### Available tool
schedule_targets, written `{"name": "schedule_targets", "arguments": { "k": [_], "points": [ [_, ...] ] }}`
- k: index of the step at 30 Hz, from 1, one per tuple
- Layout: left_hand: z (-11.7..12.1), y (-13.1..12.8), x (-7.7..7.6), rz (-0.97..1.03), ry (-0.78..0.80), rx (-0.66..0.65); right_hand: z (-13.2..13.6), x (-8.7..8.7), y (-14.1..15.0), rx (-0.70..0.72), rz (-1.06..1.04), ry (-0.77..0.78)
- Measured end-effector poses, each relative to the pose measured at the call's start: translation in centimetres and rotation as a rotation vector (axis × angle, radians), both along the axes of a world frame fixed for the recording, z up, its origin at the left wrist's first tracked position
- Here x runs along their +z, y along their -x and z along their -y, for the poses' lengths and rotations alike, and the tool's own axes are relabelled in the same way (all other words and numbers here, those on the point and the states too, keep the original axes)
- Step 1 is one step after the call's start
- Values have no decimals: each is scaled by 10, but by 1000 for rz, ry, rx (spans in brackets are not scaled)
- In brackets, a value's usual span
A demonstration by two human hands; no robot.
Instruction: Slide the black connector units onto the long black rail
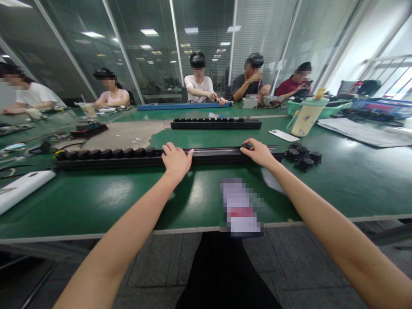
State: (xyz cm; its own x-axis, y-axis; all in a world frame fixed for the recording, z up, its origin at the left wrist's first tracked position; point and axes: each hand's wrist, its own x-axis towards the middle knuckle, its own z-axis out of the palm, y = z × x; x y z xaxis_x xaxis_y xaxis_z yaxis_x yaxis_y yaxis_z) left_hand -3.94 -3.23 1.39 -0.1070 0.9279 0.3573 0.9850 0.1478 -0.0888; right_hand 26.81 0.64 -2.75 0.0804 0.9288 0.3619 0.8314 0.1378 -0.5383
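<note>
A long black rail (219,155) lies across the green table (96,206) in front of me. Several black socket modules (106,153) fill its left part. My left hand (175,161) rests on the rail near its middle, fingers curled over the top. My right hand (257,152) grips the rail toward its right end, fingertips pressed on a small black module (246,146). A small heap of loose black modules (302,156) sits just right of my right hand.
A second black rail (215,124) lies farther back. A white phone (283,135), a pale bottle (309,116), a white box (22,189) and a blue strip (183,106) are on the table. Several people sit at the far side.
</note>
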Motion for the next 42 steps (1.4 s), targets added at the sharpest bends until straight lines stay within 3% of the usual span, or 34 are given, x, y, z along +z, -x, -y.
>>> {"name": "schedule_targets", "arguments": {
  "k": [42],
  "points": [
    [2,1,5,14,34,-12,1,2,-2,-26,-125,-46]
  ]
}}
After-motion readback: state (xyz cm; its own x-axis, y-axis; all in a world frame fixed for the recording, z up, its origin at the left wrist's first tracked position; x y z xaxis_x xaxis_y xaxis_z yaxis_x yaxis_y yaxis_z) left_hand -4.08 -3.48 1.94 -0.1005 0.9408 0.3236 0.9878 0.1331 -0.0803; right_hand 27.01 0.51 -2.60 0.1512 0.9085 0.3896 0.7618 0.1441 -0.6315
